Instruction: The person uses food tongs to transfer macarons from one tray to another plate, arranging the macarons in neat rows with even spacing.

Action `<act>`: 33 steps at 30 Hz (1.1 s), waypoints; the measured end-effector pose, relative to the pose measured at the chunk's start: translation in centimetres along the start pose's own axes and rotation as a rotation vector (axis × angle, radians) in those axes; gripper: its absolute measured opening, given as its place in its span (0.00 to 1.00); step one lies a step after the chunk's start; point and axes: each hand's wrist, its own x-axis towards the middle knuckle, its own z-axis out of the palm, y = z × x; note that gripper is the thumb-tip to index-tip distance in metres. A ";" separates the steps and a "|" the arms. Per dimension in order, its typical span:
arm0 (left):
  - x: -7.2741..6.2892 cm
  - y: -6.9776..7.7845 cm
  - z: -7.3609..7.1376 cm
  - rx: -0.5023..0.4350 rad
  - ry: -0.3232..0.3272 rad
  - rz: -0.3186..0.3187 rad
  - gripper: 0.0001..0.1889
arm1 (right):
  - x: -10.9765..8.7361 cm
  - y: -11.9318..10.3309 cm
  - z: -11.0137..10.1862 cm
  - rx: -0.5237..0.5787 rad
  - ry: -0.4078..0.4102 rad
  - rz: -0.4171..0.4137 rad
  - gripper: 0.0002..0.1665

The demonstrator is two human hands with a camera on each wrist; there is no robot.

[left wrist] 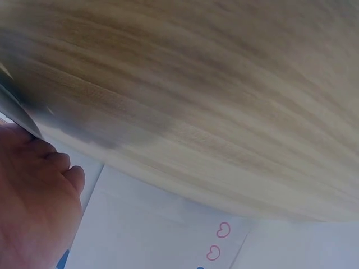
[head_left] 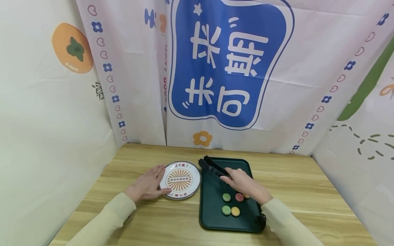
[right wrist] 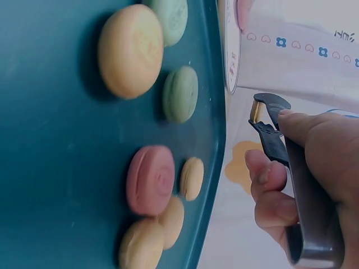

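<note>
My right hand [head_left: 243, 182] grips black tongs [head_left: 215, 168] above the green tray [head_left: 207, 218]. In the right wrist view, a tan macaron [right wrist: 256, 112] sits edge-on between the tong tips. My left hand [head_left: 150, 182] rests at the left rim of a white plate [head_left: 194, 186], fingers extended and the thumb over its front edge. On the tray lie several macarons: a red one [right wrist: 150, 180], a green one [right wrist: 180, 94], a large yellow one [right wrist: 132, 51] and tan ones [right wrist: 141, 245]. The right hand and wrist hide part of the tray in the head view.
The plate stands just left of the tray on a wood-grain table [head_left: 295, 184]. A white printed cloth [head_left: 141, 102] hangs along the table's back edge, with more white cloth at both sides. A dark object [head_left: 262, 218] lies at the tray's front right corner.
</note>
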 end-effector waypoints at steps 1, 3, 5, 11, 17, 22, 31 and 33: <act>0.0 0.0 0.0 -0.003 0.002 0.002 0.54 | 0.2 -0.1 0.1 0.006 -0.005 0.000 0.15; 0.1 0.0 0.0 0.006 0.001 0.002 0.54 | 0.4 -0.4 0.2 0.014 -0.020 0.004 0.16; 0.1 0.0 0.0 0.005 0.004 0.005 0.55 | 0.6 -0.6 0.4 0.020 -0.026 0.000 0.17; 0.1 0.0 -0.2 0.025 -0.005 0.005 0.54 | 1.3 -1.2 0.8 0.040 -0.054 -0.026 0.16; 0.3 0.0 -0.2 0.053 -0.007 0.013 0.54 | 2.1 -1.6 1.3 0.038 -0.068 -0.059 0.16; 0.3 -0.1 -0.1 0.063 -0.009 0.017 0.54 | 2.8 -2.1 1.8 0.043 -0.096 -0.042 0.18; 0.0 0.0 -0.2 0.051 0.000 0.016 0.54 | 4.2 -3.4 2.5 0.018 -0.128 -0.049 0.17; 0.0 0.0 -0.2 0.057 -0.001 0.021 0.54 | 4.4 -3.6 2.7 0.005 -0.132 -0.045 0.17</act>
